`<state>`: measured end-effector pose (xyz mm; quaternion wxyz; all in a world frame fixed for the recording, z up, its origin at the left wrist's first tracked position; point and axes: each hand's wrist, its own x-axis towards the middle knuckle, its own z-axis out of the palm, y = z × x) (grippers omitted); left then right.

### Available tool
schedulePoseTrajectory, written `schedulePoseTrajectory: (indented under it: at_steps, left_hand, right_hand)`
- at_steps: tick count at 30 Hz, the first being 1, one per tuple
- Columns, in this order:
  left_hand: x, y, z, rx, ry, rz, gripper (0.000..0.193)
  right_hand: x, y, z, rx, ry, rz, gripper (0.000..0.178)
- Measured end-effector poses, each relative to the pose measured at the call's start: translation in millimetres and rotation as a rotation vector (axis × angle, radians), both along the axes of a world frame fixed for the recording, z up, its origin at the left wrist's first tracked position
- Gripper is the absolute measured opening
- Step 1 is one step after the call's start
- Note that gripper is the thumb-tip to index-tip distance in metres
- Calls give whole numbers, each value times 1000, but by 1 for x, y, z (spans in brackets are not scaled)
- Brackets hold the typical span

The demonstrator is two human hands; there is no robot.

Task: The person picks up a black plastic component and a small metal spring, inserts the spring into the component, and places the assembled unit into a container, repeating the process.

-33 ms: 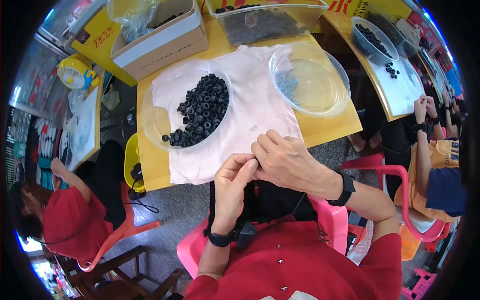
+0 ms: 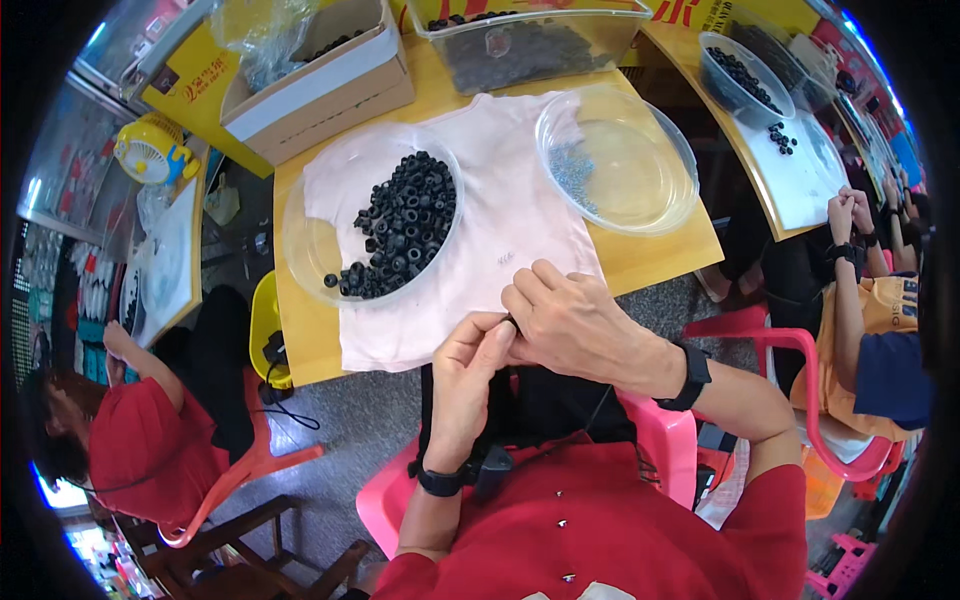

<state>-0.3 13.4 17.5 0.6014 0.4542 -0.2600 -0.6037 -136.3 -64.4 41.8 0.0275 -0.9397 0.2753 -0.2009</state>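
My left hand (image 2: 468, 370) is closed in a pinch, with a sliver of a small black part (image 2: 511, 321) showing at its thumb and fingertips. Curled over those fingertips is my right hand (image 2: 566, 322), also closed; whatever lies under its fingers is hidden. Both hands meet just off the table's near edge, above my lap. Beyond them, to the left, a round clear tub (image 2: 296, 262) holds a heap of small black ring-shaped parts (image 2: 408, 220). At the right another clear tub (image 2: 650, 165) contains a cluster of tiny pale-blue pieces (image 2: 572, 175).
Pink cloth (image 2: 500, 190) covers part of the yellow table (image 2: 300, 340). At its back stand a cardboard box (image 2: 325, 95) and a clear bin (image 2: 520, 55) of black parts. Co-workers sit left and right; a yellow fan (image 2: 150, 148) stands at far left.
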Motion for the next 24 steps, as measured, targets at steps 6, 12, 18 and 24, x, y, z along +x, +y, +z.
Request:
schedulePoseTrajectory:
  at_steps: [6,12,18,24]
  left_hand:
    - [1,10,0,20,64,-136,23]
    - [-6,20,-10,60,120,-235,23]
    - [-6,11,-2,2,129,-266,23]
    - [17,-21,24,-195,17,-75,34]
  right_hand:
    - [1,0,-10,-121,-26,106,24]
    - [-16,13,-20,99,101,192,29]
    - [-18,14,0,158,49,57,27]
    - [2,-39,54,60,-108,-98,27]
